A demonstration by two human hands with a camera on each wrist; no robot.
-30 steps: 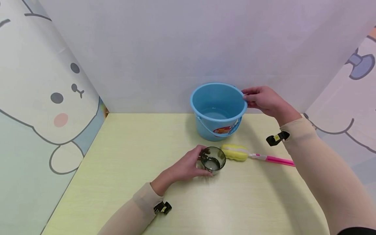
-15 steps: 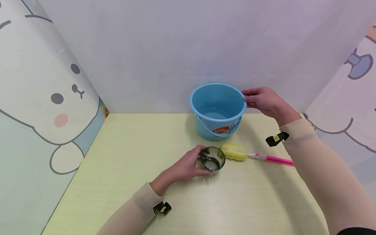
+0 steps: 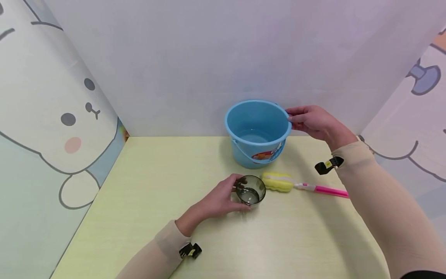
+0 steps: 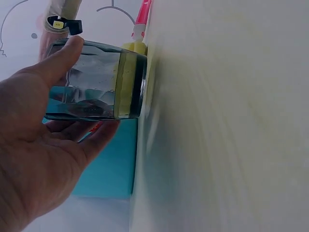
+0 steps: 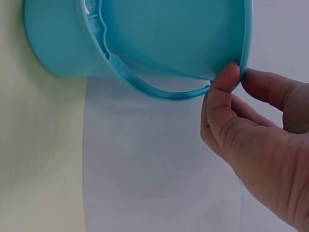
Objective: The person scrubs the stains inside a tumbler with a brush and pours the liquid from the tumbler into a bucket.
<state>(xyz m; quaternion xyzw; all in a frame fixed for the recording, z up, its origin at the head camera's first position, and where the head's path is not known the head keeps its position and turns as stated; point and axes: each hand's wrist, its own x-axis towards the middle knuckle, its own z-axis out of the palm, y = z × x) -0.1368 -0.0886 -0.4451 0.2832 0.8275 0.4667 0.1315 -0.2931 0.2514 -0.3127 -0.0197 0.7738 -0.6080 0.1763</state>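
The left arm reaches in from the lower edge and angles away to the right, its hand (image 3: 217,199) curled sideways around a dark clear glass (image 3: 251,190), thumb along the near side and fingers along the far side. The right arm stretches up and leftward from the lower right corner, wrist bent a little. Its hand (image 3: 315,123) pinches the rim of a blue bucket (image 3: 244,155) between thumb and fingertips, close to where the handle (image 5: 166,95) joins.

The glass is upright in front of the bucket, mouth up, long axis vertical; whether its base touches the surface (image 3: 150,178) I cannot tell. The bucket stands upright at the back, by the wall, its handle hanging down the near side. Just right of the glass lies a brush (image 3: 306,186), its long axis running roughly left to right, yellow head toward the glass and pink shaft toward the right sleeve (image 3: 379,201).
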